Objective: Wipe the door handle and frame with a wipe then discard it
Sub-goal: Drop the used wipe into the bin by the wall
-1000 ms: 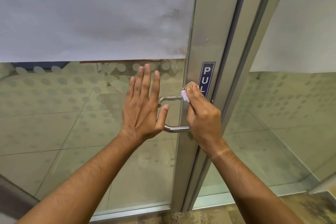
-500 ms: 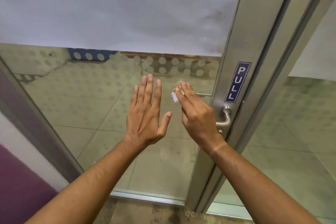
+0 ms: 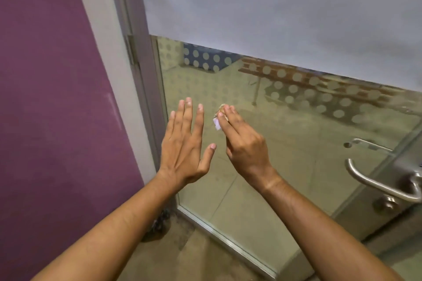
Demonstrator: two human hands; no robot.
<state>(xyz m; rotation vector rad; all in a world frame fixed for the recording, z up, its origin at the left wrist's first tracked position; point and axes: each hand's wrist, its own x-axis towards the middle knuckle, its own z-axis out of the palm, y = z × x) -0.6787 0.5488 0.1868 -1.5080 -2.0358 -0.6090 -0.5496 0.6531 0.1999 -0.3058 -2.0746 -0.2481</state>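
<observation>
My right hand (image 3: 244, 143) pinches a small crumpled white wipe (image 3: 218, 121), soiled brownish at its top, in front of the lower door glass. My left hand (image 3: 185, 143) is open beside it, fingers spread and raised flat, holding nothing. The steel lever door handle (image 3: 379, 183) sits far to the right on the metal stile, well apart from both hands. The grey hinge-side door frame (image 3: 139, 70) runs down just left of my left hand.
A purple wall (image 3: 57, 98) fills the left. The glass door (image 3: 274, 18) has a frosted upper panel and a band of dots lower down. A dark small object (image 3: 159, 223) lies on the floor at the frame's foot.
The view has swung left: the handle went from under my right hand to the far right edge. My right hand left the handle with the wipe; the purple wall and hinge-side frame came into view.
</observation>
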